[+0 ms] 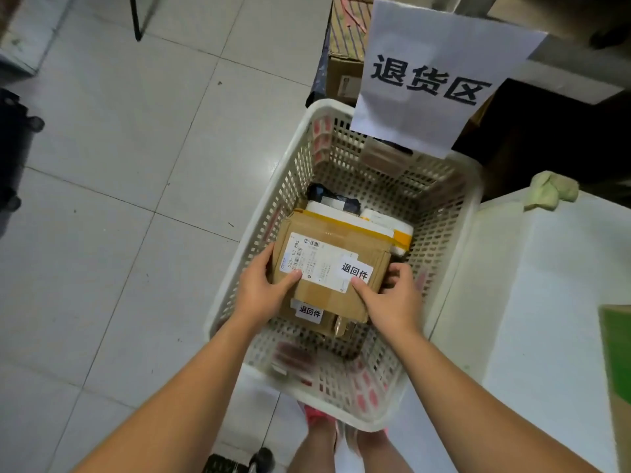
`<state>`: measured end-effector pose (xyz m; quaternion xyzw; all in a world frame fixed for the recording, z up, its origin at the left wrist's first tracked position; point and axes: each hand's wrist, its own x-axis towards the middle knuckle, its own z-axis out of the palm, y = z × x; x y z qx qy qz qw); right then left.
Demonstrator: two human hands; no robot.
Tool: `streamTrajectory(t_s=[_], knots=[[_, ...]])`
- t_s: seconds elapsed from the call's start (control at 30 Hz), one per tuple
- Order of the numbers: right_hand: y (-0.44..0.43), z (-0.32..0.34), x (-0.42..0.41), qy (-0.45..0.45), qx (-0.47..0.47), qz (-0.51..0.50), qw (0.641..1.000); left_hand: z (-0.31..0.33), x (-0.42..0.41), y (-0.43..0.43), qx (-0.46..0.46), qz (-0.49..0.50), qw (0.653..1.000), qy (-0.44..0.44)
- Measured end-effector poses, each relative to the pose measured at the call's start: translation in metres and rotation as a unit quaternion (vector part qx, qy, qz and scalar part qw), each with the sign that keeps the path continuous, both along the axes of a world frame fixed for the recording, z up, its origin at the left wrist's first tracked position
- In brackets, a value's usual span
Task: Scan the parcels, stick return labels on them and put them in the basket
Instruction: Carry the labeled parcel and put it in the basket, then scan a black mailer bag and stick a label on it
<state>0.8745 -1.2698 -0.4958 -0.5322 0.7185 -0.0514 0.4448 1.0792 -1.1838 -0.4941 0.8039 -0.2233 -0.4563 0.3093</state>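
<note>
A brown cardboard parcel point(345, 233) sits low inside the white slotted basket point(444, 278), on top of other parcels. It carries a shipping label point(309, 257) and a white return sticker point(355, 269). My left hand point(263, 288) grips its left edge, thumb on the shipping label. My right hand point(392, 298) grips its right near corner, thumb just below the return sticker. Under it lie a second brown parcel with a return sticker point(309, 311), a white parcel with yellow tape point(389, 230) and a dark bag point(327, 196).
A white paper sign point(437, 73) hangs over the basket's far rim. A white counter point(546, 302) with a pale cloth point(549, 189) stands at right. Cardboard boxes point(345, 46) sit behind the basket. Grey tiled floor point(119, 165) lies at left, a black wheeled object point(13, 148) at its edge.
</note>
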Motion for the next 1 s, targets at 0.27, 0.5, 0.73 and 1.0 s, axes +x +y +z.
streamTrajectory(t_s=[0.27, 0.5, 0.73, 1.0], knots=[[-0.002, 0.041, -0.009, 0.026, 0.029, 0.003, 0.999, 0.049, -0.004, -0.011, 0.076, -0.071, 0.986, -0.127], [-0.01, 0.182, -0.045, 0.127, -0.081, 0.167, 0.974, 0.177, -0.025, -0.029, 0.054, -0.298, 0.881, -0.363], [-0.009, 0.354, -0.105, 0.232, -0.183, 0.26, 0.919, 0.339, -0.09, -0.06, -0.038, -0.392, 0.794, -0.462], [0.02, 0.495, -0.207, 0.278, -0.244, 0.168, 0.914, 0.485, -0.19, -0.077, -0.161, -0.466, 0.692, -0.528]])
